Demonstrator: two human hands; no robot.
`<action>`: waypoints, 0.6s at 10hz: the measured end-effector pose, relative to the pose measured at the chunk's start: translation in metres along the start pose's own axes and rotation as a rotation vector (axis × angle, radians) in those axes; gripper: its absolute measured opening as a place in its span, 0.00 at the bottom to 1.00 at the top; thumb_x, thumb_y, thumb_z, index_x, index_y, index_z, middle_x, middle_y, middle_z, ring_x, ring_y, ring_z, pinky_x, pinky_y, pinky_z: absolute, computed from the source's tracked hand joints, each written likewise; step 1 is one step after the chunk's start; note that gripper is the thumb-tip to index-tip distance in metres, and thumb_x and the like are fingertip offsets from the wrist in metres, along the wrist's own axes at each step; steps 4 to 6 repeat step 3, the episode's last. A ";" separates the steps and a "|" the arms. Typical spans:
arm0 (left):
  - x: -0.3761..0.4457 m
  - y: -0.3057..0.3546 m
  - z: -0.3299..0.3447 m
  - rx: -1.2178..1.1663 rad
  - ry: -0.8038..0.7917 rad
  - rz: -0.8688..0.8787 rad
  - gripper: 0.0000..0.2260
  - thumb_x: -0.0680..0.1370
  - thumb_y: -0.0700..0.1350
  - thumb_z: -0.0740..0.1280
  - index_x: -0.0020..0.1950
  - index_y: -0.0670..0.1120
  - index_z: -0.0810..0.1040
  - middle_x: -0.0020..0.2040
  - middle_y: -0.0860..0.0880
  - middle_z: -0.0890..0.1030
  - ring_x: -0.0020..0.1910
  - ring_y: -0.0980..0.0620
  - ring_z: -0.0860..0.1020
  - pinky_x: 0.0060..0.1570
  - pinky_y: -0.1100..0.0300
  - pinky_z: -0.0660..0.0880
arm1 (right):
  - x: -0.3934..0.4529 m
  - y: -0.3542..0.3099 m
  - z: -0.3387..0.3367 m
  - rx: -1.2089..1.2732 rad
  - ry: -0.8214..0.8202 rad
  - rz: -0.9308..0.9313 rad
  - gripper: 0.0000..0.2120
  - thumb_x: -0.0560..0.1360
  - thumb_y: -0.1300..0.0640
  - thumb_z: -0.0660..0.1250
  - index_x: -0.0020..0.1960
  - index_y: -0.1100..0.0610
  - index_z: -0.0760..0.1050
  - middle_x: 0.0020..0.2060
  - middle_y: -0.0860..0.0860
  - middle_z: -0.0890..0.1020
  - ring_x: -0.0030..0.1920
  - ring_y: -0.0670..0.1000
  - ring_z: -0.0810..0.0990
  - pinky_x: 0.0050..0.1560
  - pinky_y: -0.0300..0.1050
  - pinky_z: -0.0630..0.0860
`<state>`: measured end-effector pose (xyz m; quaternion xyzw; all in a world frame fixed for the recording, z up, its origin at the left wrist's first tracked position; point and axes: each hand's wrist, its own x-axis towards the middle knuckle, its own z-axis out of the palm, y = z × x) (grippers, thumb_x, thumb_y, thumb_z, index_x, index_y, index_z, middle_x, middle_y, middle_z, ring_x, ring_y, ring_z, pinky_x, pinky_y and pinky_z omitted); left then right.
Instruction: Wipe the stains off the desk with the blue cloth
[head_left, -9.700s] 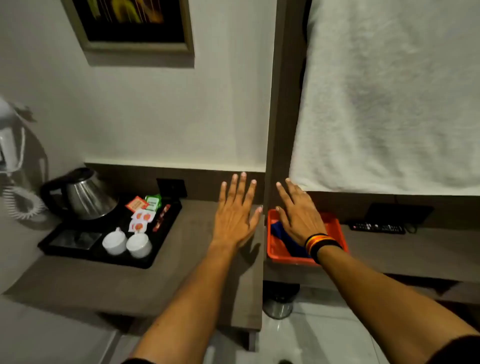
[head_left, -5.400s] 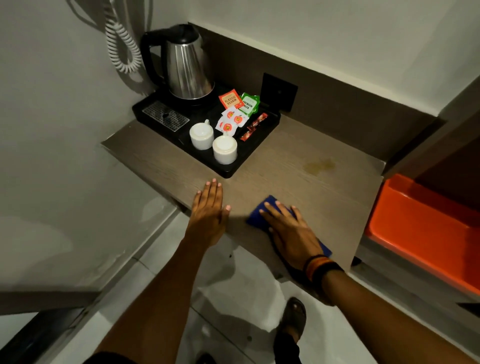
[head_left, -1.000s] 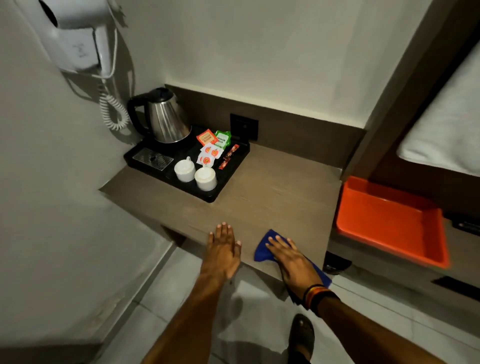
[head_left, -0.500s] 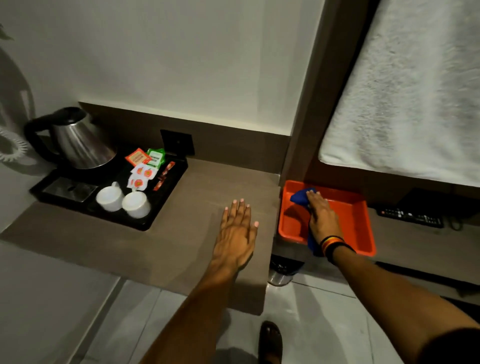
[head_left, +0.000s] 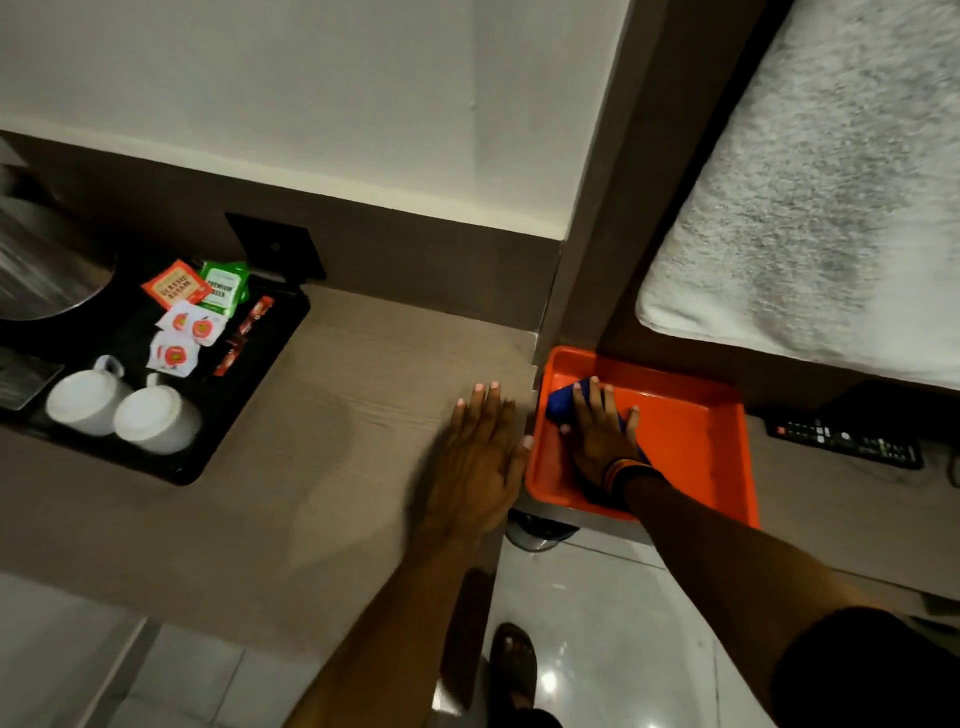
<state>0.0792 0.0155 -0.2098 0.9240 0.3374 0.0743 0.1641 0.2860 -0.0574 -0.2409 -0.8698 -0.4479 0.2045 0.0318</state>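
Head view: your left hand (head_left: 480, 457) lies flat and spread on the desk (head_left: 322, 467), now stain-free. Further right, your right hand (head_left: 597, 434) presses the cloth (head_left: 561, 402), gone from the desk, into the orange tray (head_left: 696, 441); wiping looks finished.

**Everything else sitting around in this room**

Black rectangular tray (head_left: 270, 364) holds two white ceramic cups (head_left: 122, 410), colourful tea and sugar sachets (head_left: 195, 306) and a steel kettle (head_left: 36, 260) (mostly cut off). Shiny orange plastic tray (head_left: 696, 441) sits right, black remote control (head_left: 844, 439) beyond, fluffy white towel (head_left: 821, 197) above.
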 end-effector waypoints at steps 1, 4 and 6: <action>0.001 -0.004 -0.021 0.006 0.039 0.002 0.29 0.85 0.60 0.47 0.84 0.48 0.52 0.85 0.45 0.51 0.84 0.47 0.45 0.80 0.49 0.38 | -0.016 -0.002 -0.011 0.003 0.011 0.008 0.36 0.82 0.39 0.52 0.82 0.52 0.40 0.82 0.52 0.40 0.82 0.57 0.39 0.76 0.71 0.39; -0.005 -0.012 -0.106 0.099 0.158 0.030 0.31 0.84 0.61 0.44 0.83 0.51 0.38 0.84 0.47 0.36 0.81 0.50 0.31 0.78 0.51 0.28 | -0.134 -0.048 -0.041 0.383 0.208 -0.012 0.35 0.82 0.41 0.57 0.82 0.49 0.45 0.81 0.50 0.38 0.81 0.52 0.36 0.78 0.62 0.36; -0.005 -0.012 -0.106 0.099 0.158 0.030 0.31 0.84 0.61 0.44 0.83 0.51 0.38 0.84 0.47 0.36 0.81 0.50 0.31 0.78 0.51 0.28 | -0.134 -0.048 -0.041 0.383 0.208 -0.012 0.35 0.82 0.41 0.57 0.82 0.49 0.45 0.81 0.50 0.38 0.81 0.52 0.36 0.78 0.62 0.36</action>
